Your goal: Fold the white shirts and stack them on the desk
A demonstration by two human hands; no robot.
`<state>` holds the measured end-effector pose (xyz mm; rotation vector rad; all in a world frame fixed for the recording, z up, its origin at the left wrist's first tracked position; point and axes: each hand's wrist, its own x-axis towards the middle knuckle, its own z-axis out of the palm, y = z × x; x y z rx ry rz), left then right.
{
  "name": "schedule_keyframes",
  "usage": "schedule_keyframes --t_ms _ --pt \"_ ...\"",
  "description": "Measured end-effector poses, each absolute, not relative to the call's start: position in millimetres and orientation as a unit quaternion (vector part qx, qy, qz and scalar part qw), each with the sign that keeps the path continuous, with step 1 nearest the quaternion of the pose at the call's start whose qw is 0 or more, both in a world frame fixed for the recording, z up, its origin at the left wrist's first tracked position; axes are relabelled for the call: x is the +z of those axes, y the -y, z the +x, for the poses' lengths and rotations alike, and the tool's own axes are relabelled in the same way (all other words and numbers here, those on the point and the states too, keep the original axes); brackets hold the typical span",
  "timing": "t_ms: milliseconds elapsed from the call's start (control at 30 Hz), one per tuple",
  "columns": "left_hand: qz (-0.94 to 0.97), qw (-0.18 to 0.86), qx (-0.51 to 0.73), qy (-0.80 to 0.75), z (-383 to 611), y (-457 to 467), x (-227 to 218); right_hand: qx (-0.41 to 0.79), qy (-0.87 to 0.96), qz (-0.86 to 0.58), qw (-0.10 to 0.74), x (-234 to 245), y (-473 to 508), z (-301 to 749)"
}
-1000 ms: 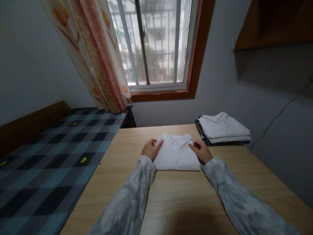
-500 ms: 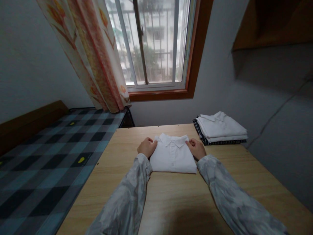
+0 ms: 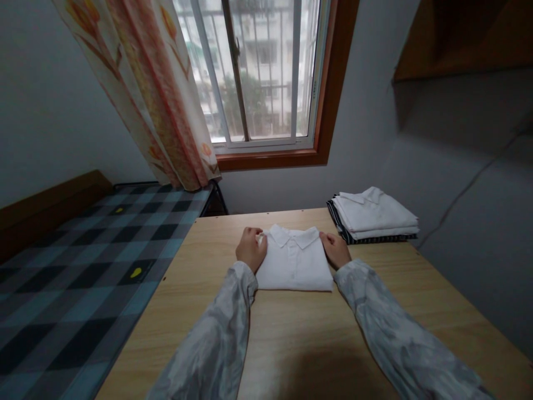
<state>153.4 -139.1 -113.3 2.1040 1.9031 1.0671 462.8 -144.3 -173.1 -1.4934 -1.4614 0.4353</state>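
Note:
A folded white collared shirt (image 3: 293, 266) lies flat on the wooden table (image 3: 300, 322), collar toward the window and button placket facing up. My left hand (image 3: 251, 249) is at its upper left edge, thumb and fingers closed on the cloth beside the collar. On the opposite edge, my right hand (image 3: 335, 250) pinches the shirt near the right collar point. Both hands rest low at the tabletop, and the fingertips under the cloth are partly hidden.
At the table's back right corner sits a stack of folded shirts (image 3: 375, 214), white ones over black striped ones. A bed with a checked sheet (image 3: 95, 278) adjoins the table on the left. Behind are a window (image 3: 258, 83) and a flowered curtain (image 3: 162, 111).
My left fingers have lifted and curled a little higher at the shirt's edge. My right hand has shifted slightly at its side. The shirt stays nearly in place; the view has tilted slightly.

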Motion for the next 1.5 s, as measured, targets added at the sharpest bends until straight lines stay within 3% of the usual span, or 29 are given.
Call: schedule_keyframes --t_ms 167,367,667,767,1000,1200,1500 --pt "0.868 0.043 0.275 -0.412 185 163 -115 0.260 0.567 -0.568 0.537 -175 146 461" --pt "0.859 0.086 0.197 -0.464 192 157 -125 0.352 0.564 -0.524 0.533 -180 145 461" --pt "0.849 0.033 0.075 -0.521 224 129 -82 0.335 0.566 -0.544 0.521 -175 138 461" --pt "0.856 0.041 0.099 -0.505 241 115 -83 0.310 0.577 -0.546 0.522 -173 142 458" --pt "0.818 0.169 0.217 -0.505 262 92 -109 0.278 0.588 -0.552 0.521 -166 146 458" --pt "0.794 0.142 0.249 -0.536 264 98 -126 0.215 0.577 -0.599 0.512 -173 141 458" --pt "0.817 0.102 0.226 -0.520 264 101 -127 0.220 0.573 -0.621 0.487 -170 131 458"
